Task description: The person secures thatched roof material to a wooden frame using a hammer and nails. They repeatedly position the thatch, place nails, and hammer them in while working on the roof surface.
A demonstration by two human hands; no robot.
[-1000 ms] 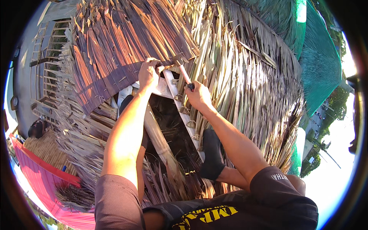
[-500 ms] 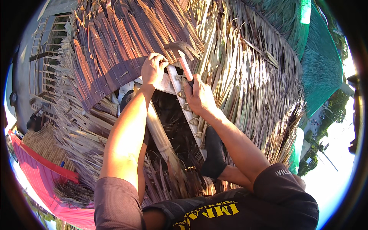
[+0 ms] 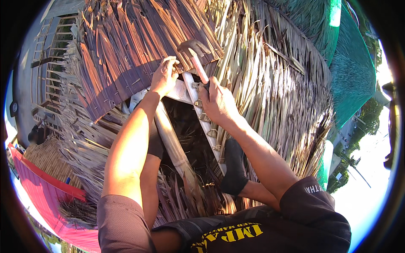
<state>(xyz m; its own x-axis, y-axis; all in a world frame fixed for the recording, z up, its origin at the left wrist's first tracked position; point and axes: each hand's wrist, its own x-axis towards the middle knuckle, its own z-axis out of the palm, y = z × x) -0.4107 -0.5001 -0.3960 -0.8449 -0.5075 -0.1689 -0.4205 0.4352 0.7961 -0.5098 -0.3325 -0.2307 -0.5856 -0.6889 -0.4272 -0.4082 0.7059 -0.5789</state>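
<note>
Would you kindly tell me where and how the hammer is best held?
The hammer is probably best taken by its dark grip, coming from the lower right as the right hand does: the handle slants down that way, away from the hammer head.

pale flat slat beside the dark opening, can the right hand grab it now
Probably not: the right hand is close to the slat, but wrapped around a dark-gripped, pink-shafted hammer.
</note>
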